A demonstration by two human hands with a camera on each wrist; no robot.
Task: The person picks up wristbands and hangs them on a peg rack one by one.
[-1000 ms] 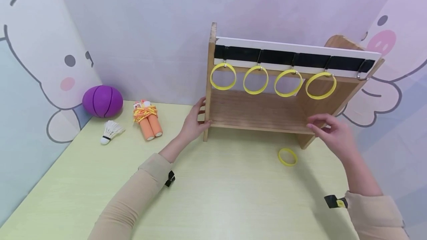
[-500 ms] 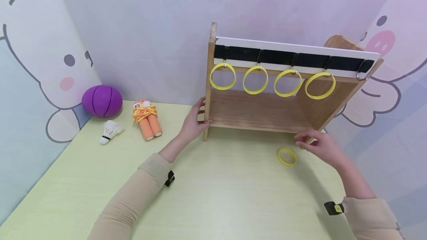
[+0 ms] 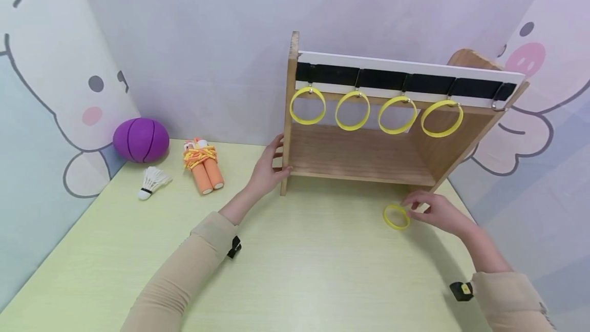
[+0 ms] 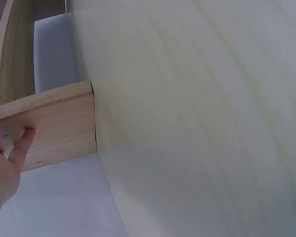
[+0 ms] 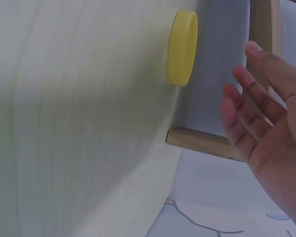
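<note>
A wooden rack (image 3: pixel 359 152) stands at the back of the table. Along its white-and-black top bar, several yellow rings (image 3: pixel 308 105) hang from metal hooks, while the rightmost hook (image 3: pixel 499 104) has no ring. My left hand (image 3: pixel 267 168) rests against the outer face of the rack's left side panel (image 4: pixel 59 123), fingertips touching the wood. Below the rack's right end, another yellow ring (image 3: pixel 396 217) lies flat on the table. My right hand (image 3: pixel 435 211) hovers just right of that ring, fingers relaxed and slightly bent; in the right wrist view they are apart from the ring (image 5: pixel 182 48).
At the back left sit a purple ball (image 3: pixel 141 140), a white shuttlecock (image 3: pixel 153 182) and a bundled jump rope with orange handles (image 3: pixel 207 173). Cartoon-printed panels (image 3: pixel 548 168) border the table (image 3: pixel 299 260) on both sides, with a plain backdrop behind.
My right hand has moved from the rack's lower right corner down and left to the loose ring. The left hand and the rack have stayed in place.
</note>
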